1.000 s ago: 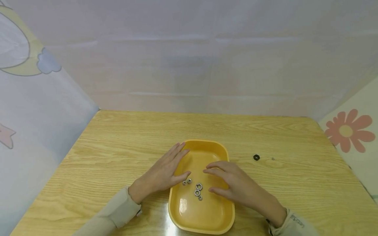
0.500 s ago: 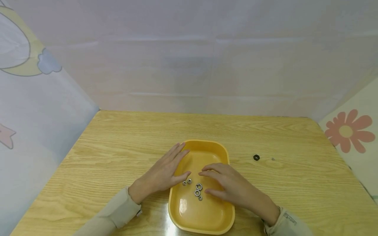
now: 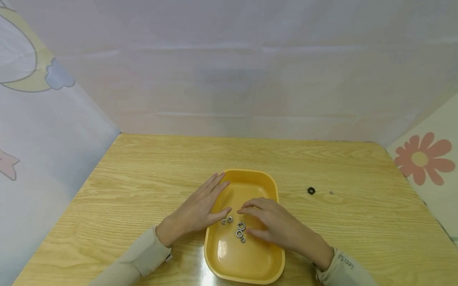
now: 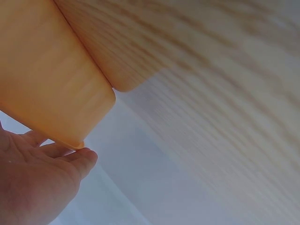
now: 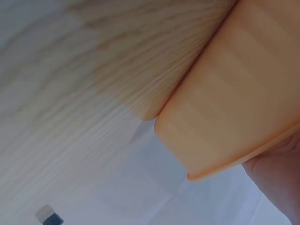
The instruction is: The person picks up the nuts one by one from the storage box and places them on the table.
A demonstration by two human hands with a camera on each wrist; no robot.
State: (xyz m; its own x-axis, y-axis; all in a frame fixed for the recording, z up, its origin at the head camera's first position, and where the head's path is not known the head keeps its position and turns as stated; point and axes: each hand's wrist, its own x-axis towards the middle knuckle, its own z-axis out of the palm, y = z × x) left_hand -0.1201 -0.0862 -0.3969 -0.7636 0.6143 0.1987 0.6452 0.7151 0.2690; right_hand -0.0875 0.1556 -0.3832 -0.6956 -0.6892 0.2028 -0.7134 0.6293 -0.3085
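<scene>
A yellow plastic tray [image 3: 247,262] lies on the table with several metal nuts inside. Two of the nuts [image 3: 229,219] sit near its left wall, by my left thumb; a cluster of nuts [image 3: 239,234] lies nearer the middle. My left hand [image 3: 198,208] rests over the left rim with straight, spread fingers; the left wrist view shows fingertips [image 4: 86,161] at the rim. My right hand [image 3: 270,220] reaches over the right rim, fingers loosely bent above the tray floor, thumb tip beside the cluster. Nothing shows between its fingers. The right wrist view shows mostly the tray's outer wall [image 5: 229,93].
On the wooden table [image 3: 150,171], right of the tray, lie a black nut [image 3: 311,190] and a tiny silver nut [image 3: 331,192]. A pale sheet wall [image 3: 229,79] stands behind the table, with printed side walls left and right.
My right hand has moved left over the tray, its thumb now closer to the nut cluster. The left hand, tray and nuts stay in place.
</scene>
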